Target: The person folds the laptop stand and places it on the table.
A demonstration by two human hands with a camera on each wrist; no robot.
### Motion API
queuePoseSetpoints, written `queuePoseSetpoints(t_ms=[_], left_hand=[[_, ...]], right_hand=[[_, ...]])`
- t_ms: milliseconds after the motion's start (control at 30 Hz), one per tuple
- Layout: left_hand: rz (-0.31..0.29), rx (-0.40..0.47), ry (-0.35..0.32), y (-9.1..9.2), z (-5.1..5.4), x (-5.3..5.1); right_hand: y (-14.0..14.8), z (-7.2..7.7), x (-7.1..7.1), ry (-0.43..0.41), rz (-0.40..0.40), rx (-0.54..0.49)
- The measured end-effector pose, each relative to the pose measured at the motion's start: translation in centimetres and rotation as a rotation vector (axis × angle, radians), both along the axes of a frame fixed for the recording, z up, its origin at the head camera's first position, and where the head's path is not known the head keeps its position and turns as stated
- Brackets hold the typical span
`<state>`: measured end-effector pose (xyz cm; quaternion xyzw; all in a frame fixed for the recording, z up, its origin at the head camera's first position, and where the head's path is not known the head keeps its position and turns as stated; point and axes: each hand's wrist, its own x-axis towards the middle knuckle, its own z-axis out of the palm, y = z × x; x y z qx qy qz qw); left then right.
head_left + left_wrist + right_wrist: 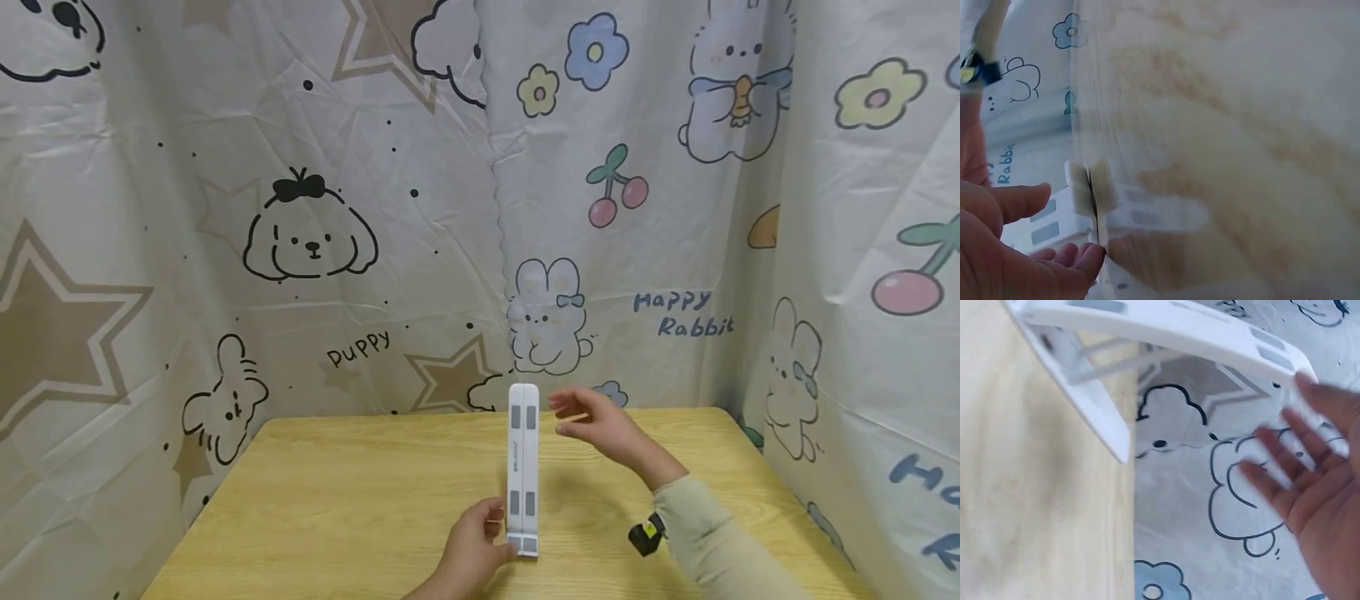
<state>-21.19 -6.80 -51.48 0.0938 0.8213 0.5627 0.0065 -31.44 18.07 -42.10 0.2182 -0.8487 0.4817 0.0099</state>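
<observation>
A white folding laptop stand (522, 467) with grey pads is unfolded on the table, its top plate raised at a slant above a flat base, as the right wrist view shows. My left hand (471, 546) is at the stand's near end, its digits close beside the lower lip. In the left wrist view, a gap separates the thumb (1025, 201) from the other fingers. My right hand (1325, 487) is spread beside the stand's raised far end, holding nothing. Whether any fingertip of it touches the edge is blurred.
The stand is on a wood-grain table (360, 492). Behind and at both sides hangs a pale curtain (420, 275) with cartoon prints. A small black device (647, 535) is strapped at the right wrist, by the sleeve (712, 533).
</observation>
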Motion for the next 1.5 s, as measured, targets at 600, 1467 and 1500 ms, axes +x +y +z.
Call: queuePoseSetpoints(t_ms=[600, 1467, 1500], left_hand=[[-0.077, -0.046, 0.05, -0.2, -0.2, -0.5], [-0.206, -0.077, -0.057, -1.6, -0.3, -3.4], [-0.19, -0.091, -0.042, -1.3, -0.2, -3.0]], right_hand=[[-1.2, 3.4, -4.3, 0.067, 0.271, 0.197], [1.8, 2.7, -2.3, 0.042, 0.137, 0.113], [2.0, 2.7, -2.3, 0.029, 0.156, 0.099]])
